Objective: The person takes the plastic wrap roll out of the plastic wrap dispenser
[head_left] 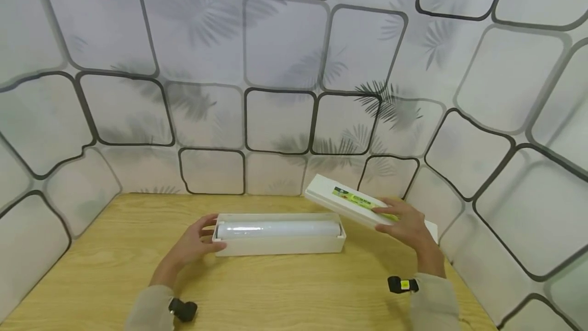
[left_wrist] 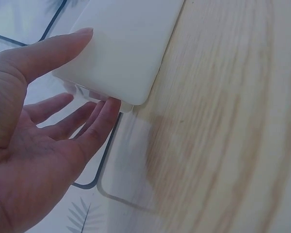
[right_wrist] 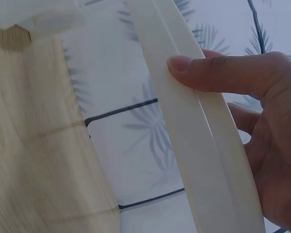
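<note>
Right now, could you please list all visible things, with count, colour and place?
table: 1, yellowish wood, under box
patterned backdrop: 1, pale grey, behind table
box: 1, white, on table
cylinder: 1, whitish, in box
lid: 1, white, tilted, in right hand
label: 1, green-yellow, on lid
sleeves: 2, beige, at lower edge
wrist devices: 2, black, by sleeves
left hand: 1, bare, gripping box's left end
right hand: 1, bare, gripping lid

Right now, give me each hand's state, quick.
Left hand: holding the white box by its left end.
Right hand: holding the labelled white lid, tilted, off the box.
</note>
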Demonstrator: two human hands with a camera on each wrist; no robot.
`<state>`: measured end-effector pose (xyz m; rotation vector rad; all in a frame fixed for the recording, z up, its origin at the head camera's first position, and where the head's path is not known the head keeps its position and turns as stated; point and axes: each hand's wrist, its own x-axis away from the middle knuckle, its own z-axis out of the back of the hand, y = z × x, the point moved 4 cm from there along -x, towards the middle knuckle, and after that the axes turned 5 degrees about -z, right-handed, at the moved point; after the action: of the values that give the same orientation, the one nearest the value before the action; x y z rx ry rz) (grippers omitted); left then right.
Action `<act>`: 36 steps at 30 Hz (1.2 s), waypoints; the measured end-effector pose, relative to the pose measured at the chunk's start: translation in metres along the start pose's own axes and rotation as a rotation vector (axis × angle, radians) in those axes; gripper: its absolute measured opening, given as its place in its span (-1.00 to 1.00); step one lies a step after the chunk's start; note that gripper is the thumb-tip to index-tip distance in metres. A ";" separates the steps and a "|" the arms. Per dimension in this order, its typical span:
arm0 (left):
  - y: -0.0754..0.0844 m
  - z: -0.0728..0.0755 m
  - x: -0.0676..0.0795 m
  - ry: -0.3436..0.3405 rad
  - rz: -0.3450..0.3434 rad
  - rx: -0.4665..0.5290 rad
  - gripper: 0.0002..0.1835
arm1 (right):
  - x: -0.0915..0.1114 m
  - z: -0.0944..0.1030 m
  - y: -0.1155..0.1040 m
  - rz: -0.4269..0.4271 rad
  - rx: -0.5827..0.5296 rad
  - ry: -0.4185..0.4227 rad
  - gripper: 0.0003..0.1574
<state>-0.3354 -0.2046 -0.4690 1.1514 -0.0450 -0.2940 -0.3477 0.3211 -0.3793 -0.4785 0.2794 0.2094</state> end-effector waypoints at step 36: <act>-0.003 0.001 0.000 0.009 -0.014 -0.003 0.00 | 0.015 -0.003 0.078 -0.208 0.045 -0.037 -0.38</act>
<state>-0.3363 -0.2071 -0.4713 1.1502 -0.0286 -0.3012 -0.3545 0.3892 -0.4196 -0.4555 0.1959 0.0095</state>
